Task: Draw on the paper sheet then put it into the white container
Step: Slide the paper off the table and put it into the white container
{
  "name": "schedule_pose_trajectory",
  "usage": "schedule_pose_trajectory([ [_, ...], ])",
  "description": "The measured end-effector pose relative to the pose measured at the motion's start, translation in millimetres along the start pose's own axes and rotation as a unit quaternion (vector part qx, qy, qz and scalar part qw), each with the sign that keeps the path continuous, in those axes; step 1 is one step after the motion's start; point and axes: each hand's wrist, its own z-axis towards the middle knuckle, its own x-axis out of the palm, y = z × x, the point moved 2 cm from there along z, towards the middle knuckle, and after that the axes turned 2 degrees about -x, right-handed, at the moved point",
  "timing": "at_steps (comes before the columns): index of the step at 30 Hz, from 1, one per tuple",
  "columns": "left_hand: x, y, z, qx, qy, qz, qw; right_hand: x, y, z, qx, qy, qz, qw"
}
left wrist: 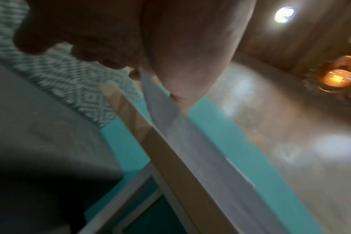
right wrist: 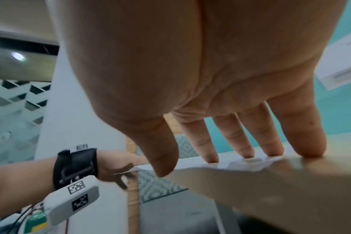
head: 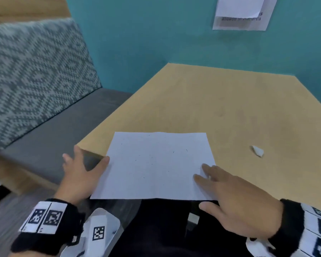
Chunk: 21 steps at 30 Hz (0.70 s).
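The white paper sheet (head: 156,164) bears a few small dark marks. It lies on the tan table (head: 230,108) and overhangs the near edge. My left hand (head: 78,175) is at the sheet's left edge by the table corner. Its thumb lies on top of the sheet and its spread fingers sit beside and below, pinching the edge. In the left wrist view the thumb (left wrist: 180,55) presses the paper sheet (left wrist: 190,142). My right hand (head: 230,197) rests straight fingers (right wrist: 247,142) on the sheet's near right part, with the thumb off the table edge. No white container is in view.
A small crumpled white scrap (head: 258,151) lies on the table to the right. A bench with a grey seat (head: 63,127) and a patterned cushion (head: 35,75) stands on the left. A teal wall behind carries a paper notice (head: 243,13).
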Motion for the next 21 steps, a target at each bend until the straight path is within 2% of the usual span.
schedule_pose_trajectory([
  [3,4.0,17.5,-16.4,-0.047,0.068,-0.105,0.991,5.4,14.0,3.4,-0.023,-0.027,0.011,0.999],
  [6,-0.7,26.2,-22.1,-0.027,0.094,-0.187,0.977,9.7,28.6,0.8,-0.019,-0.059,0.060,0.996],
  [7,-3.8,28.0,-23.2,-0.019,0.093,-0.201,0.975,8.5,32.6,-3.5,0.010,-0.095,0.096,0.991],
  [9,-10.1,35.8,-29.1,-0.018,0.092,-0.223,0.970,5.9,35.8,-17.6,0.088,-0.199,0.186,0.958],
  [10,-13.7,41.1,-32.7,-0.021,0.094,-0.233,0.968,7.3,34.6,-24.4,0.132,-0.216,0.224,0.941],
  [12,-21.5,54.2,-41.7,-0.035,0.105,-0.258,0.960,18.4,29.2,-31.8,0.194,-0.144,0.270,0.932],
  [14,-28.7,71.7,-49.6,-0.042,0.119,-0.272,0.954,36.1,22.4,-30.3,0.203,-0.046,0.348,0.914],
  [15,-32.2,80.5,-52.9,-0.045,0.124,-0.277,0.952,44.0,20.9,-25.1,0.199,-0.006,0.415,0.888],
  [17,-39.3,99.1,-58.3,-0.052,0.124,-0.287,0.948,58.5,24.1,-7.4,0.175,0.058,0.564,0.805],
  [19,-44.9,117.0,-62.5,-0.057,0.122,-0.282,0.950,66.9,34.0,14.3,0.122,0.086,0.667,0.730],
  [21,-50.0,133.7,-66.4,-0.058,0.121,-0.272,0.953,70.2,50.1,35.3,0.076,0.110,0.720,0.681],
])
